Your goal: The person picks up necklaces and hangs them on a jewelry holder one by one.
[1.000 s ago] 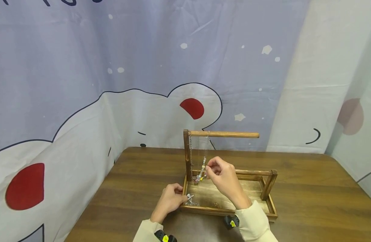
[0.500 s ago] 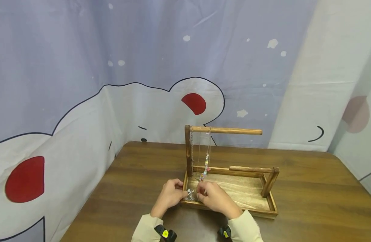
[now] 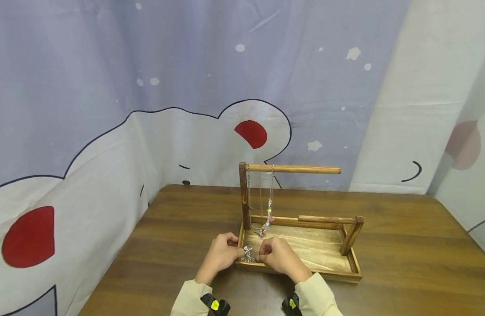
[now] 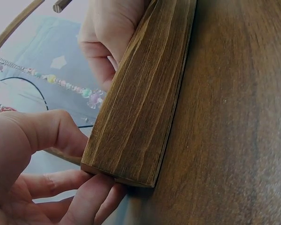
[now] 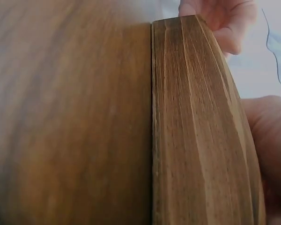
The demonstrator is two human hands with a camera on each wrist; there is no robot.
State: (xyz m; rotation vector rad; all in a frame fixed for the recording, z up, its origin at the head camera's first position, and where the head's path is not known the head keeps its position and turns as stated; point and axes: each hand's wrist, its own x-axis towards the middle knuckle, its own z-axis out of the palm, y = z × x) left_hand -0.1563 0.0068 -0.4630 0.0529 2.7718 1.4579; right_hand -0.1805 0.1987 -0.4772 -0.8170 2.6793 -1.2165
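Note:
My left hand [image 3: 220, 253] grips the left wall of a wooden jewelry stand's tray [image 3: 337, 277] at the front corner, thumb over the rim and fingers outside. Just inside that corner lies a heap of silver chain [image 3: 247, 254]. My right hand [image 3: 283, 256] reaches over the front wall, its fingertips low in the tray beside the heap. That wall hides the fingertips in the right wrist view, so I cannot tell whether they pinch anything. A pastel beaded necklace [image 3: 269, 215] hangs from the stand's upper bar [image 3: 305, 169]; beads [image 4: 68, 85] also show in the left wrist view.
Thin chains [image 3: 248, 193] hang by the left post [image 3: 244, 197]. A shorter lower bar [image 3: 325, 220] juts left from the right post [image 3: 352, 237]. The stand rests on a brown wooden table [image 3: 400, 245], with a printed curtain [image 3: 187, 66] behind.
My right hand has left the hanging beaded necklace and come down to the tray's front left, next to the silver chain. The necklace now hangs free. My left hand keeps its place.

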